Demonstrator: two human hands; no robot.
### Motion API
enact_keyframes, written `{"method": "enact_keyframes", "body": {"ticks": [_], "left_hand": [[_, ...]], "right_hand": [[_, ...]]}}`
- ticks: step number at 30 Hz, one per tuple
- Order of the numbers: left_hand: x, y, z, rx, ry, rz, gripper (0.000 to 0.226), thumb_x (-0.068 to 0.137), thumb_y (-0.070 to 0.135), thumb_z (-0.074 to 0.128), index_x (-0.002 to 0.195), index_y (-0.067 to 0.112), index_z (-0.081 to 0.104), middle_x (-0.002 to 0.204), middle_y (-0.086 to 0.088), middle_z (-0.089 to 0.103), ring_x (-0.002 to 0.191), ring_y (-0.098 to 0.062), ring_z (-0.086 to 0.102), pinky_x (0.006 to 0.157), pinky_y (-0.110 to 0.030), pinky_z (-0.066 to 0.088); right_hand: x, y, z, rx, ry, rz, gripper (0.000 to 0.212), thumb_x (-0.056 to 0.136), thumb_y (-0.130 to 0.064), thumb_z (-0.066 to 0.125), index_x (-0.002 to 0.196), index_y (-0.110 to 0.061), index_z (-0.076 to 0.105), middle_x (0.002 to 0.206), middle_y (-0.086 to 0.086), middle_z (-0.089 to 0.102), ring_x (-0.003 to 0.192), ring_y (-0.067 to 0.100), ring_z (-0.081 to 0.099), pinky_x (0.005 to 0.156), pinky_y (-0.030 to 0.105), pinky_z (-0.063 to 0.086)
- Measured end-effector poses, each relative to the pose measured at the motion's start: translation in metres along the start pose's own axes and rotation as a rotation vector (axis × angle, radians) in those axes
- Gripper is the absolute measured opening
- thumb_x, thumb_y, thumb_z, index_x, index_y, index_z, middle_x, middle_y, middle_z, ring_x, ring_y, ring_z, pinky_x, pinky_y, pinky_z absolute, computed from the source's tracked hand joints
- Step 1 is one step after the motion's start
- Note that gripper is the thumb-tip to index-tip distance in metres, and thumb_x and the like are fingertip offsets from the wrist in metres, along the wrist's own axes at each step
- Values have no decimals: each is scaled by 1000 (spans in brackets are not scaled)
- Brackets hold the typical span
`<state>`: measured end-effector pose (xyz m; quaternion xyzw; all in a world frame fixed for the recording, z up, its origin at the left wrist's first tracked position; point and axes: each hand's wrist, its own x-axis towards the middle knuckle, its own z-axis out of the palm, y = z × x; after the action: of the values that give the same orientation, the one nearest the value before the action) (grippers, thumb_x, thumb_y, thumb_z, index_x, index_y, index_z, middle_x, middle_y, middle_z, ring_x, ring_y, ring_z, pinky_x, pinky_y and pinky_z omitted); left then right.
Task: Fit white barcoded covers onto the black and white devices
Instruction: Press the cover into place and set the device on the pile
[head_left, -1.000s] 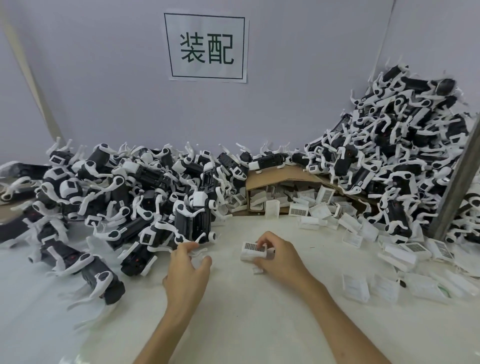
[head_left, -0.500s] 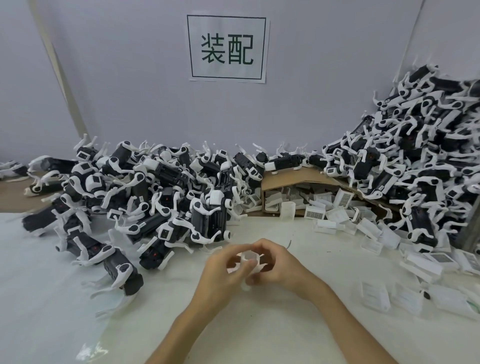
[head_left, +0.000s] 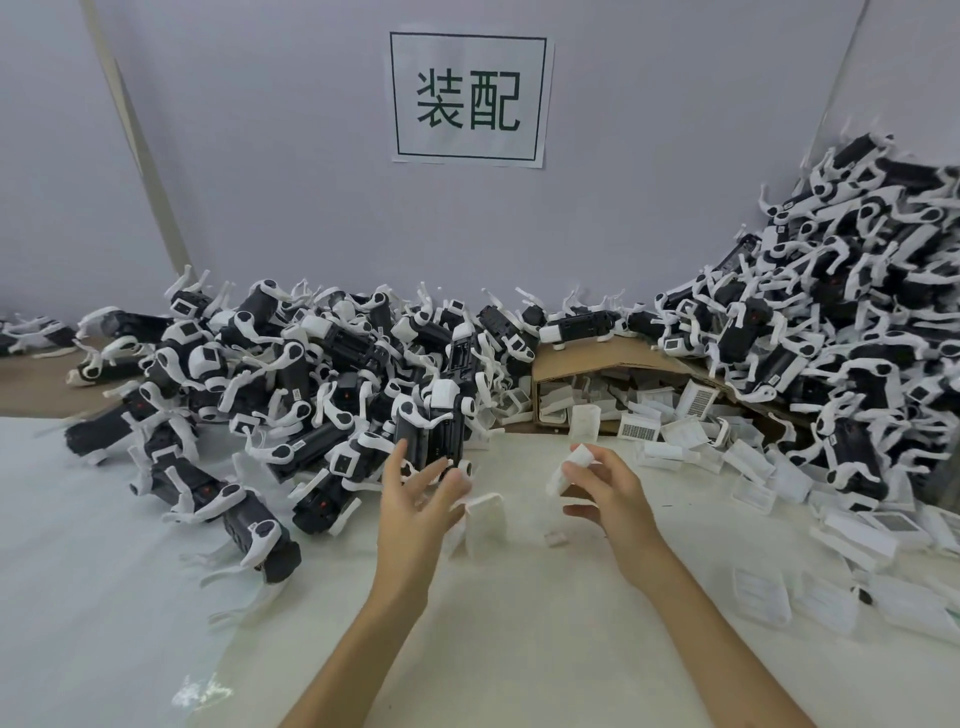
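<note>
- Counter (head_left: 104, 597): white sheet on top, brown strip showing at the far left edge.
- Left heap of devices (head_left: 249, 395): black-and-white, tangled white arms, piled against the wall and spilling toward the near side.
- One device (head_left: 441, 431) stands roughly upright at the heap's front edge, just beyond the left fingers.
- Left grip (head_left: 415, 504): released, fingers spread and straight, palm turned right, holding nothing I can confirm.
- Loose cover (head_left: 485, 522): white, blurred, just beside the left thumb; cannot tell if it touches the thumb or the counter.
- Sign (head_left: 467, 98): white paper with two dark characters in a frame, on the wall above centre.
- Small white scrap (head_left: 556, 540): lies on the counter between the two hands.
- Held cover (head_left: 571, 467): white, tilted, barcode side not visible.
- Right grip (head_left: 610, 493): grasping the held cover, pinched between thumb and fingertips, raised off the counter, apart from the left grip.
- Cardboard box (head_left: 587, 361): on its side behind the hands, open mouth facing the camera, white covers inside.
- Spilled covers (head_left: 753, 467): strewn from the box mouth across the right counter, a few with barcodes up.
- Right heap of devices (head_left: 841, 312): taller, stacked up the right wall, partly over the box.
</note>
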<state>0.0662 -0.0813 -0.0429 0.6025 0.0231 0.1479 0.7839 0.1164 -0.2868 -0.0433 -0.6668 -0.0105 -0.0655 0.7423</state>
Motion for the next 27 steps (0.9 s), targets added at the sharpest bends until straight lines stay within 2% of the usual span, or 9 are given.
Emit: {"method": "enact_keyframes", "body": {"ticks": [3, 5, 10, 13, 16, 19, 22, 25, 27], "left_hand": [[5, -3, -6, -52, 66, -89, 77, 97, 8, 63, 157, 28, 19, 95, -3, 77, 81, -19, 76, 70, -27, 60], [9, -3, -9, -110, 84, -172, 72, 96, 1, 60, 154, 24, 25, 89, -9, 76, 74, -21, 75, 73, -34, 61], [16, 2, -17, -393, 40, -310, 49, 100, 4, 52, 147, 10, 38, 108, -22, 69, 96, -39, 73, 89, -45, 57], [15, 8, -18, -502, -70, -336, 35, 104, 10, 46, 138, 9, 42, 128, -23, 64, 103, -36, 72, 89, -44, 54], [14, 10, -18, -638, -82, -291, 36, 106, 13, 41, 143, 11, 40, 132, -20, 65, 103, -26, 74, 91, -40, 52], [15, 8, -20, -657, -74, -280, 38, 103, 24, 51, 139, 9, 49, 121, -9, 73, 95, -15, 75, 87, -33, 55], [14, 7, -18, -609, -91, -308, 38, 96, 29, 60, 128, 8, 58, 103, -6, 77, 84, -11, 75, 70, -26, 60], [11, 7, -14, -466, -170, -266, 46, 85, 24, 71, 127, 16, 55, 103, -12, 76, 83, -16, 74, 69, -27, 60], [9, 7, -11, -388, -220, -219, 51, 81, 18, 77, 127, 18, 56, 104, -17, 75, 89, -23, 75, 71, -28, 60]], "right_hand": [[0, 2, 2, -37, -5, -3, 22, 95, -13, 65, 117, -11, 62, 101, 12, 70, 81, 17, 69, 64, 27, 53], [-1, 3, 4, -52, -26, -5, 19, 95, -14, 66, 113, -12, 63, 96, 9, 70, 79, 16, 69, 64, 27, 53], [-3, 3, 7, -76, -53, -8, 13, 95, -16, 66, 108, -14, 64, 89, 4, 72, 74, 14, 70, 67, 29, 52], [-4, 2, 7, -77, -54, -7, 13, 95, -16, 65, 108, -11, 63, 87, 3, 73, 72, 14, 70, 67, 29, 51], [-4, 0, 7, -78, -55, -6, 16, 95, -15, 65, 110, -9, 63, 86, 2, 73, 72, 15, 70, 67, 30, 50], [-6, 0, 7, -84, -69, -11, 16, 96, -15, 64, 110, -11, 63, 86, 1, 73, 73, 16, 70, 69, 32, 51], [-6, 0, 6, -56, -100, -14, 15, 95, -12, 63, 109, -16, 66, 90, 6, 70, 76, 19, 70, 67, 32, 56], [-6, -3, 6, 55, -173, 28, 20, 91, -8, 64, 110, -16, 67, 88, 10, 66, 79, 24, 71, 65, 35, 57], [-6, -5, 4, 155, -217, 79, 30, 81, -14, 68, 111, -18, 68, 84, 9, 66, 74, 22, 67, 63, 35, 55]]}}
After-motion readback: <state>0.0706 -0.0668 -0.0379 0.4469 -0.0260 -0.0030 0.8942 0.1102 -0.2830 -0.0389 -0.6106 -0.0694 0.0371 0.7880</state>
